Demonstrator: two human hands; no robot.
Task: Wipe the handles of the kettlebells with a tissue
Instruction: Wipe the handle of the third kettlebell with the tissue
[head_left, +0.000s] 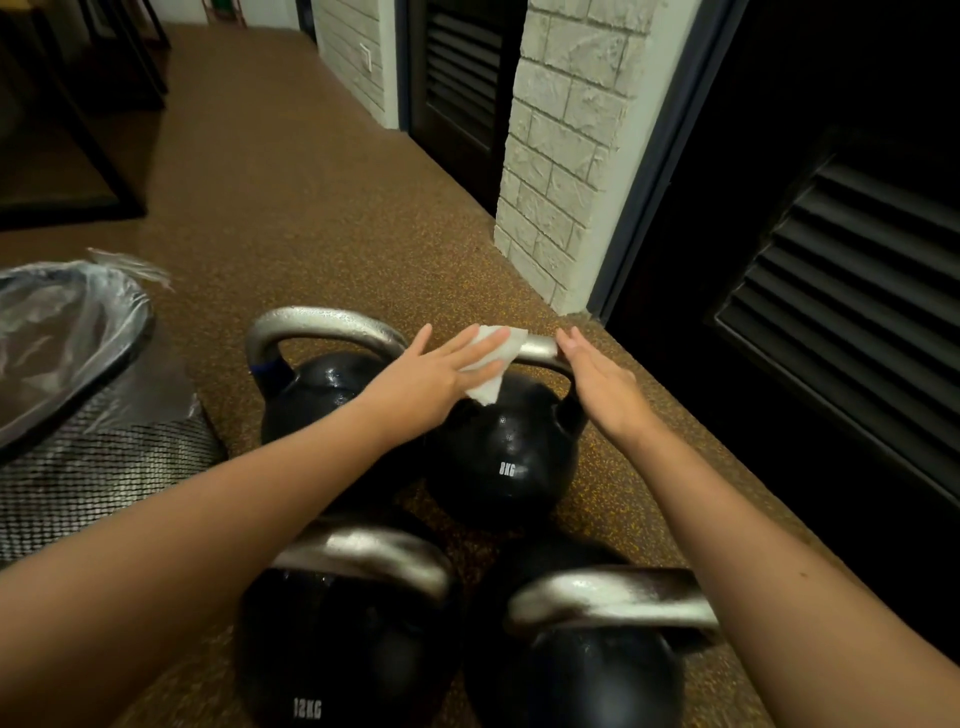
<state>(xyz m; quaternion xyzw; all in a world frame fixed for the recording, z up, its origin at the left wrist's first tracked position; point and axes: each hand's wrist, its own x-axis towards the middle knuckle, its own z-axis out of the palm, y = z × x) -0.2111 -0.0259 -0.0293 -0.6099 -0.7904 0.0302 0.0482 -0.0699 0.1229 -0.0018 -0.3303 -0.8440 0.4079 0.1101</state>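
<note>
Several black kettlebells with silver handles stand close together on the brown floor. My left hand (436, 371) presses a white tissue (493, 364) flat on the left part of the handle (540, 347) of the far right kettlebell (501, 462), marked 8KG. My right hand (602, 387), fingers straight, rests at the right end of that same handle. Left of it stands another kettlebell (311, 387) with a bare handle (322, 322). Two more sit nearest me: one marked 12KG (332, 649) and one on the right (587, 675).
A mesh waste bin (88, 467) lined with a clear plastic bag stands close on the left. On the right run a stone-faced pillar (561, 171) and dark louvred doors (841, 291). Brown speckled floor (291, 197) stretches ahead.
</note>
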